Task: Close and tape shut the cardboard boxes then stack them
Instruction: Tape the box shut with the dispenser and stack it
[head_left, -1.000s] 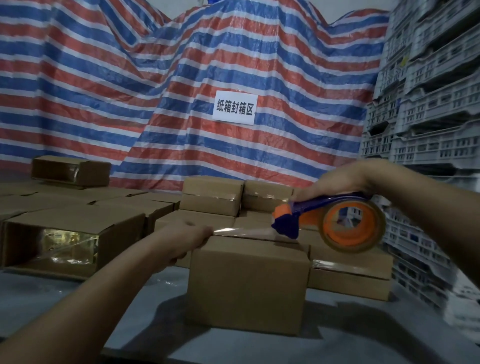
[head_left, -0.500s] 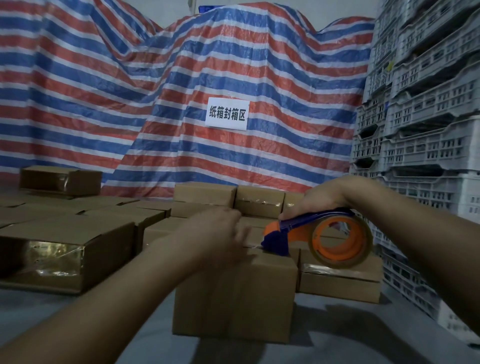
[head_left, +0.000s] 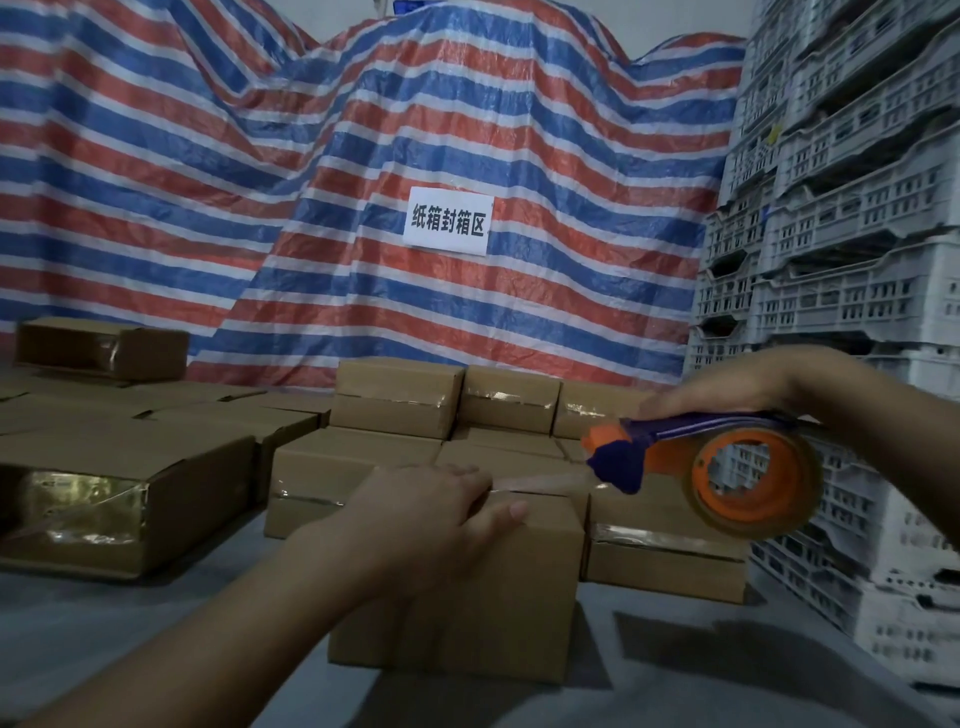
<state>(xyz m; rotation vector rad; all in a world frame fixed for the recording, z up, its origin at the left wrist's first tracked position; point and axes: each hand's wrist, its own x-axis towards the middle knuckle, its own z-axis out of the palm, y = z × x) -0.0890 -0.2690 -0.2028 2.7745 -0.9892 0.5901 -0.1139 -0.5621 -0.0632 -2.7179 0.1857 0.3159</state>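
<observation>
Head view, one moment. Left hand (head_left: 434, 512): lies on the near top edge of the box (head_left: 498, 597), fingers bent over the tape (head_left: 540, 480) end, thumb stretched along the top; whether it pinches the tape or only presses it cannot be told. Right hand (head_left: 727, 392): wrapped over the handle of the dispenser (head_left: 727, 467), held above the box's far right corner; its fingertips are hidden behind the handle. Tape: a thin clear strip running from the left hand to the dispenser's blue head, faint and hard to trace. Box: closed, standing at the near middle of the grey desk (head_left: 727, 675); its left front is covered by the left forearm. Behind it, taped boxes (head_left: 400, 397) in rows, partly hidden. Far left, a larger carton (head_left: 130, 499) cut off by the frame edge. Backdrop: striped tarp (head_left: 467, 130) bearing a white sign (head_left: 448, 226). Right: stacked white crates (head_left: 857, 208), cut off.
</observation>
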